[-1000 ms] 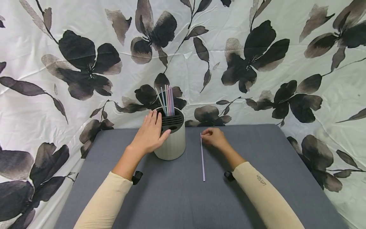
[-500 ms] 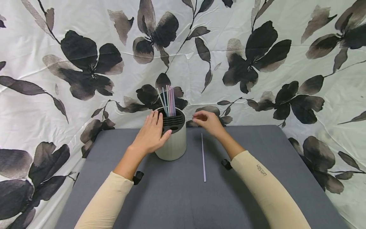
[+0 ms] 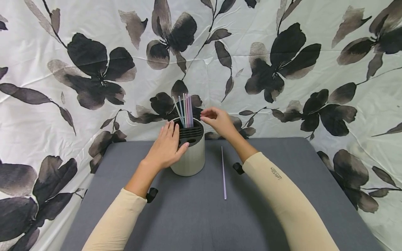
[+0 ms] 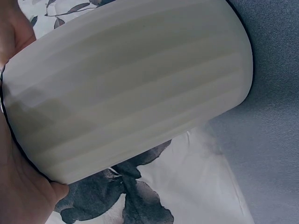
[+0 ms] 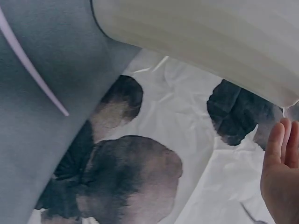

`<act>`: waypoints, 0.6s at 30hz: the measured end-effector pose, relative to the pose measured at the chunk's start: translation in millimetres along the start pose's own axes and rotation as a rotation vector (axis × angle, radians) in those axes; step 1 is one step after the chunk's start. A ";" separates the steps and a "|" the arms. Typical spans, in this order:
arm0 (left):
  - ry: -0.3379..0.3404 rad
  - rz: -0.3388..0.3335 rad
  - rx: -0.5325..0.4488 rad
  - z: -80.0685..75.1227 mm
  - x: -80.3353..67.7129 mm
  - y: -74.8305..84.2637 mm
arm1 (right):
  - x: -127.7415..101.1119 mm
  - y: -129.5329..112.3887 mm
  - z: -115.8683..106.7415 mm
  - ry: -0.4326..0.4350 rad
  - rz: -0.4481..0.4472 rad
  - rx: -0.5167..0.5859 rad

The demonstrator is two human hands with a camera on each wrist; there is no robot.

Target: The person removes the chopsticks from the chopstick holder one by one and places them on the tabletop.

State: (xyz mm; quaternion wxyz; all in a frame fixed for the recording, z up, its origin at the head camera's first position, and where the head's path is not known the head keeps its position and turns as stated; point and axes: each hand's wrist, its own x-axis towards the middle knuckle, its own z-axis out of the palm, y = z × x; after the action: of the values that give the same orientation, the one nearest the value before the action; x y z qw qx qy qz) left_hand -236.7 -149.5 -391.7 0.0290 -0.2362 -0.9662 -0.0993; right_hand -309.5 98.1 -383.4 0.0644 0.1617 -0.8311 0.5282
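Note:
A cream ribbed holder (image 3: 190,162) with a black slotted top stands at the back of the table. Several thin pastel straws (image 3: 187,109) rise from its rear opening. My left hand (image 3: 163,146) rests on the holder's left rim, fingers straight and thumb spread along the front; the left wrist view shows the palm against the top end of the holder (image 4: 135,88). Just right of the straws hovers my right hand (image 3: 218,122), fingers loosely bent and nothing in them. One lilac straw (image 3: 224,174) lies on the table right of the holder.
A grey table (image 3: 191,216) spans the lower part of the head view. Close behind its back edge hangs a white cloth (image 3: 119,21) with dark flowers. Each forearm wears a cream sleeve (image 3: 282,188), with a small black camera (image 3: 238,168) at the wrist.
My right hand has let go of the lilac straw on the table, then risen and moved left to beside the upright straws. The left hand has stayed on the holder.

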 end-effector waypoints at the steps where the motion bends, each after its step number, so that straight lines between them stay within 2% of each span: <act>1: 0.005 0.002 0.003 -0.1 0.1 -0.1 | 1.9 -2.4 1.1 0.003 -0.008 -0.002; 10: 0.015 0.012 0.013 -0.7 -0.7 -1.8 | 21.3 -15.2 18.6 0.015 -0.051 -0.055; 18: 0.033 0.035 0.025 -0.6 -0.8 -1.8 | 26.0 -18.6 30.8 0.040 -0.031 -0.134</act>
State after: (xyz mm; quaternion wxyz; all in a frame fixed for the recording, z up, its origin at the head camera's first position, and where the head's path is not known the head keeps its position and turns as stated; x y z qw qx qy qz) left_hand -236.8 -151.6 -391.5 0.0497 -0.2508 -0.9625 -0.0907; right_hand -325.8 58.0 -373.5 0.1001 0.1594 -0.8606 0.4733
